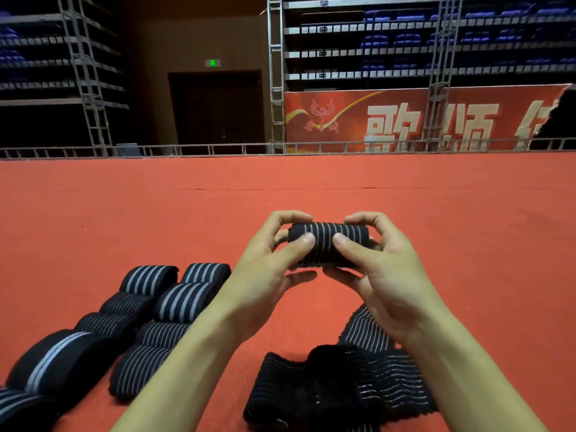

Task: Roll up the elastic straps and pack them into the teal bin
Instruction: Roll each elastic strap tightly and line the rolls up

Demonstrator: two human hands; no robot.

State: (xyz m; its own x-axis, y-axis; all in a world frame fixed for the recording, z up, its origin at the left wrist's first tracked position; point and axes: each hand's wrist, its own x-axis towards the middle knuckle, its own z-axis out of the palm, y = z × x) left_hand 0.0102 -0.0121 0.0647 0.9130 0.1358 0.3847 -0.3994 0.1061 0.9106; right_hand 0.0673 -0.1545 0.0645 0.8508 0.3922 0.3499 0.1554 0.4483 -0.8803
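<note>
Left hand point(265, 269): grasps the left end of a rolled strap point(327, 236); the thumb presses on the near side and the fingers curl over the top.
Right hand point(386, 272): grasps the right end of the same roll in the same way.
Rolled strap: black with thin grey stripes, lying sideways between both hands, lifted above the red carpet point(124, 219).
Loose straps point(343, 381): a crumpled dark heap on the carpet under the right forearm; whether it joins the roll I cannot tell.
Finished rolls point(184, 299): two rows on the carpet to the left, touching one another.
Behind: a metal railing point(218, 148), a red banner point(405, 120) and a dark door point(218, 107).
</note>
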